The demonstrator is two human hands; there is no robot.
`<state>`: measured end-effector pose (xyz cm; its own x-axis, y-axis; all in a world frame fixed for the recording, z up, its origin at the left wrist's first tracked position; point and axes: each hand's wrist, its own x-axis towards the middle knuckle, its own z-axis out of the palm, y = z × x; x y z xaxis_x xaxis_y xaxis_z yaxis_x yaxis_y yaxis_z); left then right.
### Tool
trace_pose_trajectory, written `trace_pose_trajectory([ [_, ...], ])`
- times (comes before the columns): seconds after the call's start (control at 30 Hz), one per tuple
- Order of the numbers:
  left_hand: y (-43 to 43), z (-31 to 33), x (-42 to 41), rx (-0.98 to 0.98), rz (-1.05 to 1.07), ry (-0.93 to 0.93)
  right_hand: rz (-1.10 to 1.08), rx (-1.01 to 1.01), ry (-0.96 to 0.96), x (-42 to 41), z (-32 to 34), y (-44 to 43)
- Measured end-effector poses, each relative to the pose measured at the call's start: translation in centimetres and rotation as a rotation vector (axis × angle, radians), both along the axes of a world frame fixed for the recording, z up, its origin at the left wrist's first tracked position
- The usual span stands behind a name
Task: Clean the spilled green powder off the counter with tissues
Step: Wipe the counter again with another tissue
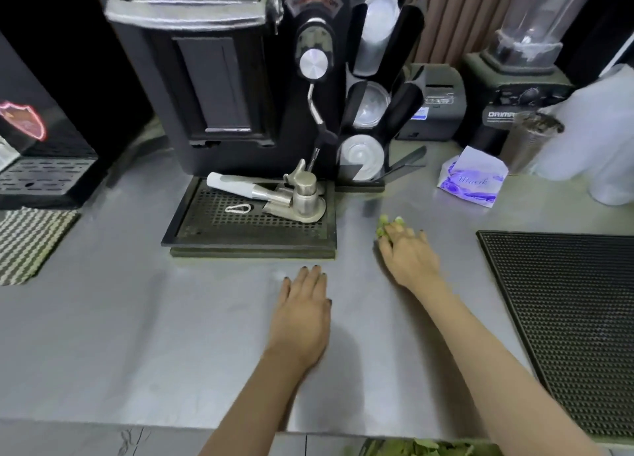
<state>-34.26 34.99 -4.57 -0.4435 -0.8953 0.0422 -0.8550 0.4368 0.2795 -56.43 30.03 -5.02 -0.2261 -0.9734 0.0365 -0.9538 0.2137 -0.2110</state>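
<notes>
My right hand (408, 253) lies with fingers spread and nearly straight on a crumpled, green-stained tissue (381, 227), pressing it to the steel counter (137, 335) just right of the coffee machine's drip tray (250, 222). Only the tissue's far edge shows past my fingertips. My left hand (302, 315) rests flat on the counter, palm down, holding nothing. A purple and white tissue pack (475, 179) sits behind my right hand. I see no loose green powder on the bare steel around my hands.
A black ribbed bar mat (576, 311) covers the right side. A striped cloth (27, 239) lies at far left. A cup dispenser (374, 95), blender (521, 78) and steel cup (531, 140) line the back. Green-stained tissues (422, 448) show below the counter's front edge.
</notes>
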Motion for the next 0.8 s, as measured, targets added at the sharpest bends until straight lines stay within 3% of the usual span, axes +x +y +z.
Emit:
trace_pose_trajectory([
  [0.13, -0.5, -1.3, -0.9, 0.003, 0.047, -0.085, -0.142, 0.061, -0.079, -6.1, 0.5, -6.9],
  [0.23, -0.5, -1.4, -0.9, -0.007, 0.049, -0.06, -0.143, 0.092, -0.094, -6.2, 0.4, -10.1],
  [0.47, -0.5, -2.1, -1.0, -0.045, 0.068, -0.089, 0.232, -0.058, -0.031, -4.2, 0.5, -2.9],
  [0.63, -0.5, -2.1, -1.0, -0.09, 0.059, -0.119, -0.028, 0.018, -0.099, -6.7, 1.4, -8.3],
  [0.8, -0.6, -2.1, -1.1, -0.117, 0.061, -0.131, -0.029, 0.007, -0.21, -4.1, 1.9, -9.5],
])
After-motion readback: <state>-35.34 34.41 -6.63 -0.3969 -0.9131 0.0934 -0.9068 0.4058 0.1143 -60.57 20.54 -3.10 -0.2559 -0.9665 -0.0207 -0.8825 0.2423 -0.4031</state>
